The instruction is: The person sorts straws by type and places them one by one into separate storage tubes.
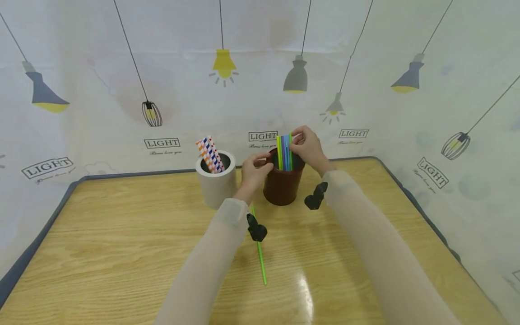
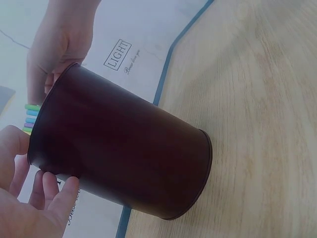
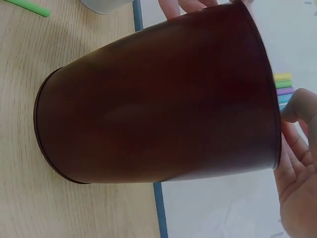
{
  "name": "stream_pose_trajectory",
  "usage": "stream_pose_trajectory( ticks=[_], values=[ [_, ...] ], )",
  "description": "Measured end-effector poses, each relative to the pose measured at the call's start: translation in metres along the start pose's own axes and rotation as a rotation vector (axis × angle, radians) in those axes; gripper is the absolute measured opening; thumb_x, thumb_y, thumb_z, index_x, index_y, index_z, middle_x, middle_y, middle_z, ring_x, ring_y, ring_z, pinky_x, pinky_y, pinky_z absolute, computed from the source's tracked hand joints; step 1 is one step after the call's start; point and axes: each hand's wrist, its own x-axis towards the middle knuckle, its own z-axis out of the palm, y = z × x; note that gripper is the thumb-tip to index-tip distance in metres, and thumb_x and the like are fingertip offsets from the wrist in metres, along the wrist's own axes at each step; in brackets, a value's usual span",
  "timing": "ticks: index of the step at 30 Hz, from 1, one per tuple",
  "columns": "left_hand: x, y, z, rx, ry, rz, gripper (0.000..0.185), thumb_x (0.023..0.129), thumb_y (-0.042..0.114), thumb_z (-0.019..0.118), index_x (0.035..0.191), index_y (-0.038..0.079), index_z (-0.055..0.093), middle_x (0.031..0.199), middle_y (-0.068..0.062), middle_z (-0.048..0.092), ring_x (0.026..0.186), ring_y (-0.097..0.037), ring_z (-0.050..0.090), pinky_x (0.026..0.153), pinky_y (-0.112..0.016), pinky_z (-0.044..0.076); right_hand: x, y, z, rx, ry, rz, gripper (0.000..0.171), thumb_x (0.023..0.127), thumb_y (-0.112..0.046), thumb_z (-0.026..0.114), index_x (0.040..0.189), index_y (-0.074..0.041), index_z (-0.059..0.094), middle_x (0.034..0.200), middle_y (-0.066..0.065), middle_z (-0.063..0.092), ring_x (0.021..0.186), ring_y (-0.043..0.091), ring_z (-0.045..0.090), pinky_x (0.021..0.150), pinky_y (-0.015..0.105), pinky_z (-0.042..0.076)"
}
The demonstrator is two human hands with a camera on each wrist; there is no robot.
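Note:
A dark brown round container (image 1: 280, 192) stands upright on the table with several plastic drinking straws (image 1: 284, 153) in yellow, green, purple and blue rising from it. At its left rim, my left hand (image 1: 255, 171) holds the container, thumb and fingers around the edge. My right hand (image 1: 308, 146) reaches over the right rim and pinches the straws at their right side, by a green one. In the right wrist view, the right thumb (image 3: 299, 105) lies against the straw tops. The straws' lower ends are hidden inside the container.
To the left stands a white round container (image 1: 217, 189) with several patterned paper straws (image 1: 210, 155) leaning in it. A loose green straw (image 1: 262, 264) lies on the wooden table (image 1: 122, 239), partly behind the left wrist. A printed backdrop (image 1: 252, 99) rises behind the table.

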Motion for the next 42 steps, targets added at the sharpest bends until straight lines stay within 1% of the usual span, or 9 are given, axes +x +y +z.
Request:
stream_pose_trajectory(
  ticks=[7,14,19,22,25,28,34,37,42],
  values=[
    [-0.001,0.001,0.002,-0.011,0.003,0.000,0.030,0.080,0.004,0.064,0.110,0.007,0.064,0.104,-0.014,0.058,0.090,-0.021,0.057,0.069,-0.028,0.050,0.002,-0.004,-0.005,-0.048,-0.050,0.018,0.030,0.080,-0.004,0.058,0.108,0.001,0.049,0.086,0.011,0.056,0.072,0.019,0.053,0.060,0.027,0.047],
    [0.000,0.001,0.003,-0.004,-0.001,0.003,0.030,0.080,0.004,0.064,0.110,0.007,0.064,0.104,-0.014,0.058,0.089,-0.021,0.058,0.067,-0.027,0.050,0.002,-0.006,-0.010,0.035,-0.068,0.047,0.032,0.081,0.000,0.056,0.112,0.000,0.050,0.086,0.013,0.056,0.070,0.023,0.058,0.062,0.035,0.054],
    [0.000,0.001,0.004,0.000,-0.001,-0.001,0.030,0.080,0.004,0.064,0.110,0.007,0.064,0.104,-0.014,0.058,0.089,-0.021,0.057,0.067,-0.027,0.050,0.002,-0.004,-0.014,0.051,-0.088,0.040,0.033,0.083,-0.002,0.056,0.115,0.001,0.050,0.088,0.013,0.056,0.074,0.028,0.059,0.061,0.034,0.054],
    [-0.001,0.001,0.004,0.001,-0.002,-0.009,0.030,0.081,0.004,0.064,0.110,0.008,0.064,0.105,-0.013,0.058,0.090,-0.021,0.057,0.069,-0.028,0.050,-0.001,-0.006,-0.015,0.052,-0.102,0.044,0.030,0.085,-0.004,0.055,0.114,0.001,0.052,0.088,0.013,0.055,0.076,0.029,0.058,0.061,0.034,0.054],
    [-0.001,0.000,0.003,0.003,-0.002,-0.016,0.030,0.081,0.004,0.064,0.110,0.008,0.064,0.105,-0.012,0.057,0.092,-0.022,0.057,0.071,-0.029,0.050,-0.004,-0.009,-0.016,0.033,-0.129,0.085,0.026,0.087,-0.007,0.055,0.112,0.001,0.052,0.091,0.014,0.054,0.078,0.028,0.058,0.061,0.033,0.054],
    [-0.001,0.000,0.003,-0.002,-0.004,-0.019,0.031,0.080,0.004,0.064,0.110,0.008,0.064,0.105,-0.013,0.057,0.093,-0.023,0.058,0.071,-0.029,0.050,-0.008,-0.014,-0.019,0.020,-0.154,0.156,0.026,0.088,-0.010,0.055,0.111,0.002,0.052,0.096,0.017,0.055,0.083,0.029,0.059,0.063,0.034,0.055],
    [0.000,0.001,0.003,0.002,-0.008,-0.007,0.031,0.080,0.004,0.064,0.111,0.007,0.064,0.105,-0.013,0.058,0.091,-0.023,0.058,0.069,-0.028,0.050,-0.016,-0.020,-0.028,0.066,-0.194,0.272,0.028,0.090,-0.009,0.053,0.115,0.004,0.049,0.108,0.022,0.054,0.091,0.030,0.056,0.070,0.037,0.054],
    [0.001,0.001,0.002,0.000,-0.004,-0.003,0.031,0.080,0.004,0.064,0.110,0.007,0.065,0.105,-0.013,0.058,0.090,-0.022,0.057,0.070,-0.029,0.050,-0.020,-0.020,-0.033,0.091,-0.228,0.305,0.030,0.091,-0.009,0.052,0.117,0.005,0.048,0.112,0.023,0.052,0.092,0.029,0.055,0.074,0.039,0.053],
    [0.002,0.000,0.001,0.014,-0.006,-0.001,0.031,0.080,0.004,0.064,0.111,0.007,0.065,0.104,-0.012,0.059,0.092,-0.020,0.055,0.070,-0.029,0.051,-0.030,-0.014,-0.038,0.107,-0.279,0.301,0.032,0.090,-0.008,0.053,0.117,0.008,0.048,0.112,0.025,0.052,0.095,0.030,0.056,0.075,0.041,0.052]
  ],
)
